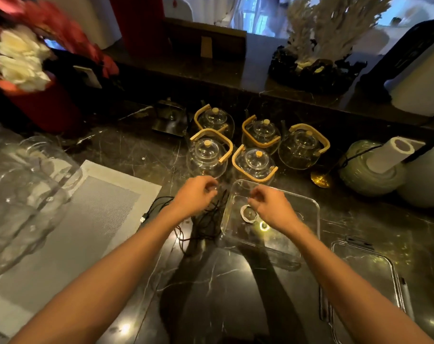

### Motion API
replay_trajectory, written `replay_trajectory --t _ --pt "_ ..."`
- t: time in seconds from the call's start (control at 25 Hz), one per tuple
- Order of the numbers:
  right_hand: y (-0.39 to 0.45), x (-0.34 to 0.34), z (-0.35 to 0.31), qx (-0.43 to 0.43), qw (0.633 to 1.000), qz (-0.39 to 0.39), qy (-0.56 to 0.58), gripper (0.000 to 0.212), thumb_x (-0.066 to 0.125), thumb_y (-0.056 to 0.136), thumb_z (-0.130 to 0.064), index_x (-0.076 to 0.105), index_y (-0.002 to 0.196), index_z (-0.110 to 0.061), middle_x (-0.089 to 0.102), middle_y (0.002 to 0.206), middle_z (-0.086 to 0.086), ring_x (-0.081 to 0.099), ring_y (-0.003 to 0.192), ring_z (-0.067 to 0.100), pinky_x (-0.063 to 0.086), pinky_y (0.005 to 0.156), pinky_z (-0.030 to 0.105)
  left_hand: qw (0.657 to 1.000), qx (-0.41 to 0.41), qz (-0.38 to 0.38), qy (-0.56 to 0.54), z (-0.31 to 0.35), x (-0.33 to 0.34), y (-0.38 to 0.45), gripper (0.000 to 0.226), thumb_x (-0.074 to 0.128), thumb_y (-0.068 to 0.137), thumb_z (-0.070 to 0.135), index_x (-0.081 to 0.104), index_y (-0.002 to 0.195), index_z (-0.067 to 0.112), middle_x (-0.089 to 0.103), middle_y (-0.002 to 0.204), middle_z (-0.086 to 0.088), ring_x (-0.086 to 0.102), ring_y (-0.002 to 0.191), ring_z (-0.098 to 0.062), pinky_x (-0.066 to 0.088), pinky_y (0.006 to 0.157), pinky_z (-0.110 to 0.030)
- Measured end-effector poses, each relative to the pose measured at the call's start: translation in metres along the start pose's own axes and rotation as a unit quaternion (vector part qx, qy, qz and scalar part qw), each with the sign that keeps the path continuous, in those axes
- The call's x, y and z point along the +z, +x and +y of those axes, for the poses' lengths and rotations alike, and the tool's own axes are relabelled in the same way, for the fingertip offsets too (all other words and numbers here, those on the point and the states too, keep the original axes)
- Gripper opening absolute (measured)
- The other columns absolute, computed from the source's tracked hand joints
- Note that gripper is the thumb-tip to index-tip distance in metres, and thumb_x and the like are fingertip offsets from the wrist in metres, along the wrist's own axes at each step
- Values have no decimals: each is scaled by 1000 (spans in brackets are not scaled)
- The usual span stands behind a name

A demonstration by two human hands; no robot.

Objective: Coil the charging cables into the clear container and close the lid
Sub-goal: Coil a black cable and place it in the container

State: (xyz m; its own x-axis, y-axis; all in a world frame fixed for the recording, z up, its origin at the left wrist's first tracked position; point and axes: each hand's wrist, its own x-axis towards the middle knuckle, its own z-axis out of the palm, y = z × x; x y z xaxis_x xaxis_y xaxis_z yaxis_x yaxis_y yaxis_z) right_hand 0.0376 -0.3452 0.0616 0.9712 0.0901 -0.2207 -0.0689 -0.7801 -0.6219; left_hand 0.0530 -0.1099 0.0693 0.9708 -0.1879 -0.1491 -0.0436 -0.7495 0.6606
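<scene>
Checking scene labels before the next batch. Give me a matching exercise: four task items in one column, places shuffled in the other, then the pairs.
Things:
1. white cable
2. black cables
3. lid
4. container

Places:
A. on the counter, far right, apart from the box it belongs to
B. coiled inside the clear box
C. loose on the counter under the left hand
D. just in front of the glass teapots, under the right hand

Pairs: 1-B, 2-C, 3-A, 4-D

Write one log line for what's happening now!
white cable coiled in container | black cable outside, left hand on it | lid off
</scene>
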Motion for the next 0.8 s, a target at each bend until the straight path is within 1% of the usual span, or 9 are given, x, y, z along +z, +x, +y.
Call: replay_trajectory --t 0.04,0.16,0.24,0.32,0.44,0.52,0.64,0.72,0.8 --pt "-2 7 -12 -30 999 -11 -7 16 71 93 -28 69 108 -25 68 93 -10 62 84 11 44 65 22 1000 -10 -3 -5 -8 0 -9 31 67 95 20 68 126 15 73 113 -1 66 102 -12 53 91 -29" --pt "-11 32 -44 -89 995 -32 -21 27 70 93 -26 68 119 -18 71 109 0 66 99 18 54 83 36 999 -40 6 -23 -30 6 -32 33 70 93 18 69 125 11 74 113 -4 68 103 -16 52 91 -29" --pt "-17 50 -60 -125 990 -22 -61 30 66 95 -25 65 123 -16 68 114 4 65 104 23 55 86 42 996 -72 23 -41 -47 13 -46 33 73 91 19 70 123 12 74 110 -6 70 100 -19 51 86 -27" --pt "-20 67 -70 -178 971 -12 -162 27 60 96 -22 61 122 -13 64 116 7 61 109 28 53 84 43 993 -110 32 -41 -65 21 -57 37 74 88 18 69 124 12 72 111 -7 70 101 -21 47 83 -24" --pt "-18 90 -81 -226 925 -48 -302 27 55 95 -14 60 122 -11 61 122 10 55 115 31 45 89 41 989 -134 8 -55 -85 34 -71 38 77 83 11 69 120 11 73 110 -8 70 103 -22 49 86 -23" --pt "-14 104 -87 -233 900 -81 -358 29 54 95 -12 60 123 -11 61 126 11 53 118 32 40 92 40 989 -134 -5 -60 -95 40 -78 38 78 80 7 70 117 12 72 109 -9 69 104 -24 53 90 -30" --pt "-13 123 -89 -196 878 -141 -414 29 55 96 -14 60 125 -10 64 129 12 56 122 33 40 99 42 993 -113 9 -13 -106 49 -87 39 78 80 9 69 118 15 60 116 -8 54 115 -23 46 99 -30" --pt "-12 135 -87 -164 871 -174 -429 32 57 96 -15 59 127 -10 66 129 12 60 122 32 41 100 41 993 -112 28 14 -113 53 -90 38 79 83 16 68 119 17 56 120 -5 46 119 -22 41 102 -30" --pt "-14 138 -86 -150 873 -178 -429 32 58 95 -13 57 127 -10 68 127 11 64 120 32 44 98 40 993 -107 30 33 -115 52 -91 32 78 85 23 69 115 18 56 119 -2 46 117 -20 40 98 -28"
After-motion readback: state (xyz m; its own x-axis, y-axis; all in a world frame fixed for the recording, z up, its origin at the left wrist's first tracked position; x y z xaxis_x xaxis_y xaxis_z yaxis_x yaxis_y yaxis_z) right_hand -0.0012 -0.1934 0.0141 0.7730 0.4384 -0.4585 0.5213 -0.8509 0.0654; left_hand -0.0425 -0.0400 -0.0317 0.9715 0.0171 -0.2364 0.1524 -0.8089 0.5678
